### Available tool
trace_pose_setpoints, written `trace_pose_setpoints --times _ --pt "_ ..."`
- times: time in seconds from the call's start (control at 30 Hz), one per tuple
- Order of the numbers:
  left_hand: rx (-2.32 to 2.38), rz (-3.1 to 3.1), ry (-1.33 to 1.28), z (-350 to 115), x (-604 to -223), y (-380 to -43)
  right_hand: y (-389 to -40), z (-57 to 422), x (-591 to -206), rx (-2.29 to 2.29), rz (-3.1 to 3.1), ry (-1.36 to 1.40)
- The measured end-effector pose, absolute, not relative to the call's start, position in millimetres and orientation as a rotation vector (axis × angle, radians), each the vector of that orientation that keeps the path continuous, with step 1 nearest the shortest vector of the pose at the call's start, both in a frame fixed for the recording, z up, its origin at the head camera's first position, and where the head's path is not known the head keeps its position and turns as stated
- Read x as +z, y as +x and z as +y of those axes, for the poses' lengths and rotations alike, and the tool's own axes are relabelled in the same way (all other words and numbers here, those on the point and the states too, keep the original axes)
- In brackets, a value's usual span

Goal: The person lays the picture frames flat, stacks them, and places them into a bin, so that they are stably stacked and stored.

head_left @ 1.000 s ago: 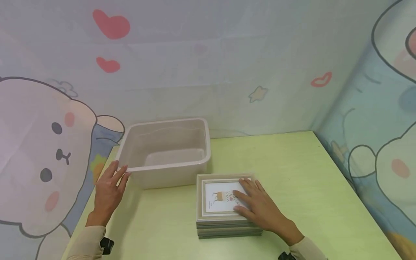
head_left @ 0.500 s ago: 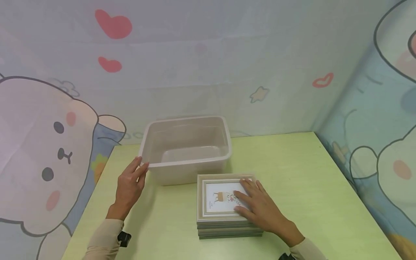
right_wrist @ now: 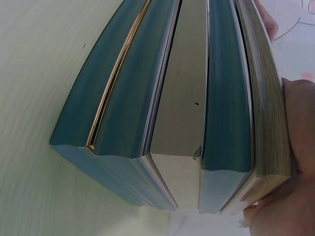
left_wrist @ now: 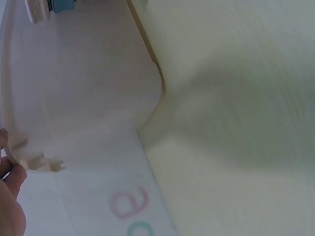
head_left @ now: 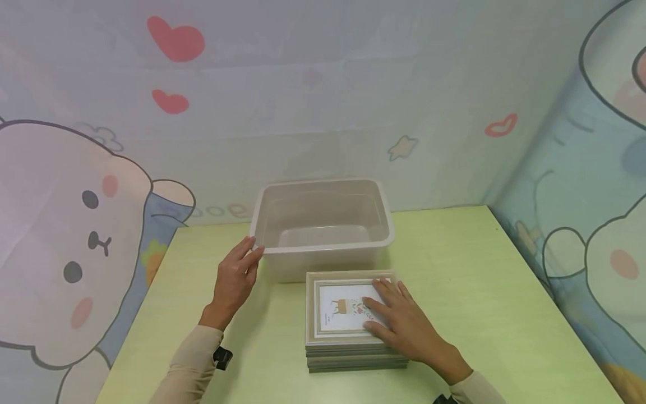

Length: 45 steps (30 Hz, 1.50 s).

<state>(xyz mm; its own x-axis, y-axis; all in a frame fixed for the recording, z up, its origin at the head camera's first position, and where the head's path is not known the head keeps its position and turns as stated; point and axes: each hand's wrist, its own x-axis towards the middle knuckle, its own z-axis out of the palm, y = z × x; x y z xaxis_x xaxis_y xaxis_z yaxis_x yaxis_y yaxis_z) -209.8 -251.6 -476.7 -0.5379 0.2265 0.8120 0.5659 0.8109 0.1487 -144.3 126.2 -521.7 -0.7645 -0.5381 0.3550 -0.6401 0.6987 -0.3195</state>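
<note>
A beige plastic bin [head_left: 323, 264] stands on the table behind a stack of picture frames. My left hand [head_left: 234, 280] pinches its near left rim corner, fingertips over the edge. In the left wrist view, the fingers [left_wrist: 15, 182] hold that rim beside the bin's wall [left_wrist: 83, 78]. My right hand [head_left: 409, 322] lies with fingers spread on the top picture frame [head_left: 328, 339], which has a pale border and a floral vase print. Several frames lie flat below it; the right wrist view shows their teal edges [right_wrist: 130, 98] and beige edges [right_wrist: 182, 88].
The pale green table [head_left: 479, 292] extends to the right of the stack. A printed cloth backdrop [head_left: 323, 84] with cartoon figures hangs behind and along the sides, close behind the bin. The bin's near wall is close to the stack's back edge.
My left hand has slid the bin to the right along the table, so it now stands behind the stack. The right hand and the picture frames have stayed in place.
</note>
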Motion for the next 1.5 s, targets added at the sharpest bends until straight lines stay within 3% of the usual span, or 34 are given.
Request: trace_pose_setpoints --times 0.83,1.5 --pt "-0.526 -2.129 -0.611 -193.7 -477.7 -215.2 -142.6 126.1 -521.6 0.631 -2.664 0.915" --pt "-0.557 -2.136 -0.586 -185.2 -478.5 -213.7 -142.5 125.4 -523.4 0.589 -2.635 0.928"
